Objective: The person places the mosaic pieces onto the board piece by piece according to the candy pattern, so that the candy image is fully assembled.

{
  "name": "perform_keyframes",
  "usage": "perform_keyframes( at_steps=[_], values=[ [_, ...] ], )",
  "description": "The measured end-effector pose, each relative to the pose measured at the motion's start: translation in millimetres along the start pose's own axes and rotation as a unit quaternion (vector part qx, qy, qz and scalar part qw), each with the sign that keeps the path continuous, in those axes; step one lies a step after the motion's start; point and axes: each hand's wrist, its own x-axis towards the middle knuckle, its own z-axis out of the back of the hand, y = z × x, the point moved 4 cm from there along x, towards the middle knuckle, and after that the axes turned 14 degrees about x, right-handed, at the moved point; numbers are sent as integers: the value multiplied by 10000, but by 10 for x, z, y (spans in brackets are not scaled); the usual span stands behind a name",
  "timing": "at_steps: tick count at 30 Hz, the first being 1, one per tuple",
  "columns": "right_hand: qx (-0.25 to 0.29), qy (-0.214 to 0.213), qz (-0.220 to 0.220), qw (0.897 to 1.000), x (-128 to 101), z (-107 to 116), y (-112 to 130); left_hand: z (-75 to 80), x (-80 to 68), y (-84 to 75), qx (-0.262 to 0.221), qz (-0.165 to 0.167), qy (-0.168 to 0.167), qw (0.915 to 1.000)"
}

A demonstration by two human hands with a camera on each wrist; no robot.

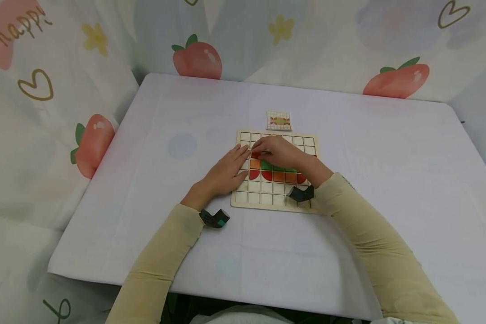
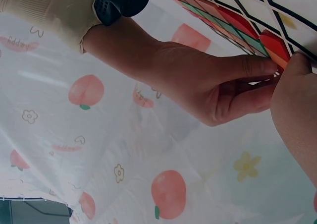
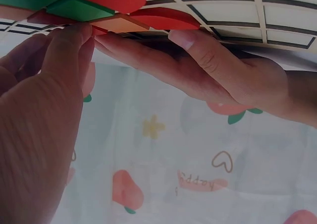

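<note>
A small red tile (image 1: 256, 155) sits at the left end of the coloured rows on the wooden grid board (image 1: 276, 199), in the board's upper left part. The right hand (image 1: 281, 151) pinches it between thumb and fingertips, fingers curled over it. The left hand (image 1: 227, 173) lies flat beside it with fingers straight and pressed together, their tips touching the board's left edge right next to the tile. Already seated in the grid are a green tile (image 1: 267, 165) and orange and red pieces (image 1: 279, 176) in the rows below. Beyond the board, a pattern card (image 1: 278, 120) lies on the white table (image 1: 146, 135).

The tile could seat crooked or jump its cell if it tilts against the grid ribs, and the crowded fingers could nudge the neighbouring pieces out of place.
</note>
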Motion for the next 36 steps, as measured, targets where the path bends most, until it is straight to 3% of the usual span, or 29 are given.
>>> perform_keyframes(
  at_steps=[36],
  values=[
    [242, -142, -25, 9996, -35, -14, -51, 27, -10, -2, -141, -3, -81, 9999]
  ],
)
